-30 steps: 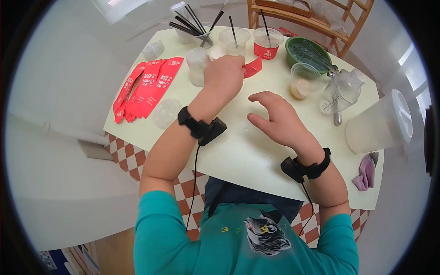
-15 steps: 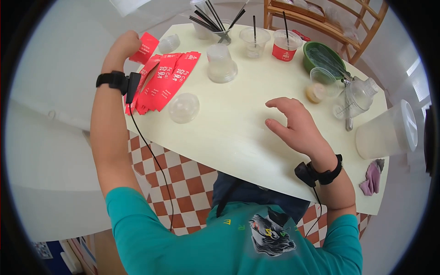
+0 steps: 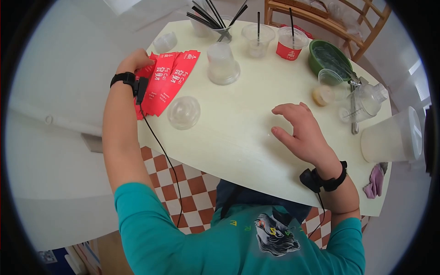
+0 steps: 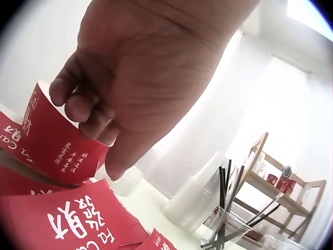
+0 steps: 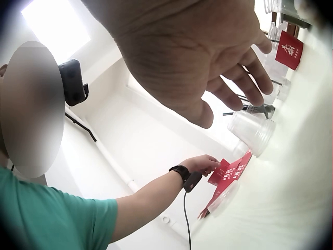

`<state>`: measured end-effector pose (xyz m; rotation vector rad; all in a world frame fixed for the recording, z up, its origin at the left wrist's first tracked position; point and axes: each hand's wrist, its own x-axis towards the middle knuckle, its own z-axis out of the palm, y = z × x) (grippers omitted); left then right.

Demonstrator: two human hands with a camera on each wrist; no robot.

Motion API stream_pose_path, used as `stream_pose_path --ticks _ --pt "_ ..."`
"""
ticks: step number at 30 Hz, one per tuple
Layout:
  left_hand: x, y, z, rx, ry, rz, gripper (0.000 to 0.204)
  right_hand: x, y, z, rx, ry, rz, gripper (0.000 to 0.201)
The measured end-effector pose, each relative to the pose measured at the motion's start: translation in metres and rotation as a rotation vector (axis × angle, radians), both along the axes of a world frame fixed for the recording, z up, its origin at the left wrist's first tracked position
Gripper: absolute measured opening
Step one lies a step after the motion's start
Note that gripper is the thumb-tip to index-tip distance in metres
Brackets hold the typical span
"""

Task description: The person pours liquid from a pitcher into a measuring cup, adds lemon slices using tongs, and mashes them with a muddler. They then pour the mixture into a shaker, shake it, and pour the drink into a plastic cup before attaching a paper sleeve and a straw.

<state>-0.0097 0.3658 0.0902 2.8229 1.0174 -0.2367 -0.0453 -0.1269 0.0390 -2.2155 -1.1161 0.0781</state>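
Note:
At the left of the table my left hand [image 3: 134,61] is at the pile of red printed sleeves [image 3: 168,82]. In the left wrist view the fingers and thumb of the left hand [image 4: 140,78] pinch the edge of one curved red sleeve [image 4: 60,146], just over the flat ones [image 4: 99,219]. My right hand [image 3: 303,135] hovers above the right half of the table, holding nothing; in the right wrist view the right hand [image 5: 192,57] has its fingers loosely spread. A clear dome lid [image 3: 184,112] lies beside the pile.
Upside-down clear cups [image 3: 222,66], a cup of black straws [image 3: 223,34] and two cups with straws, one red-sleeved [image 3: 289,49], stand at the back. To the right are a green bowl [image 3: 327,57], a clear shaker [image 3: 363,104], a large pitcher [image 3: 387,137] and a purple cloth [image 3: 375,181].
My left hand has moved from the middle back of the table to the sleeve pile at the left, carrying a red sleeve, and has lowered there. The right hand has stayed nearly in place.

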Motion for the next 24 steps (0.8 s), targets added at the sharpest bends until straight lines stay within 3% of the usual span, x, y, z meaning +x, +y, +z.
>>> stream_pose_path --ticks 1,3,10,13,15,17,18,20,21,23,24 --pt "-0.001 0.006 -0.004 0.000 0.004 0.002 0.037 0.000 0.000 0.000 0.000 0.004 0.002 0.034" --pt "-0.006 0.019 -0.011 0.077 -0.228 -0.194 0.037 -0.001 0.001 -0.002 -0.006 0.018 0.012 0.035" --pt "-0.026 0.029 -0.010 0.111 -0.216 -0.102 0.035 -0.005 0.000 -0.002 -0.004 -0.013 0.011 0.034" --pt "-0.035 0.015 -0.015 0.208 -0.358 -0.110 0.036 -0.007 0.001 0.002 -0.021 -0.017 -0.002 0.033" --pt "-0.042 -0.021 -0.023 0.168 -0.387 -0.215 0.039 -0.007 0.001 0.003 0.000 -0.033 -0.002 0.033" --pt "-0.041 -0.033 -0.046 0.104 -0.289 -0.359 0.040 -0.007 0.001 0.004 0.001 -0.024 0.002 0.033" --pt "-0.040 -0.049 -0.047 0.102 -0.288 -0.352 0.040 -0.008 0.002 0.004 -0.001 -0.019 0.008 0.033" --pt "-0.036 -0.074 -0.047 -0.143 -0.037 -0.235 0.044 -0.011 0.004 0.003 -0.005 -0.027 0.023 0.033" --pt "-0.034 -0.073 -0.051 -0.140 -0.040 -0.234 0.044 -0.012 0.004 0.004 -0.004 -0.037 0.026 0.033" --pt "-0.022 -0.073 -0.068 0.171 -0.070 -0.342 0.041 -0.014 0.002 0.008 -0.021 -0.025 0.026 0.033" --pt "-0.018 -0.072 -0.072 0.174 -0.070 -0.352 0.041 -0.015 0.000 0.010 -0.040 -0.011 0.030 0.033"
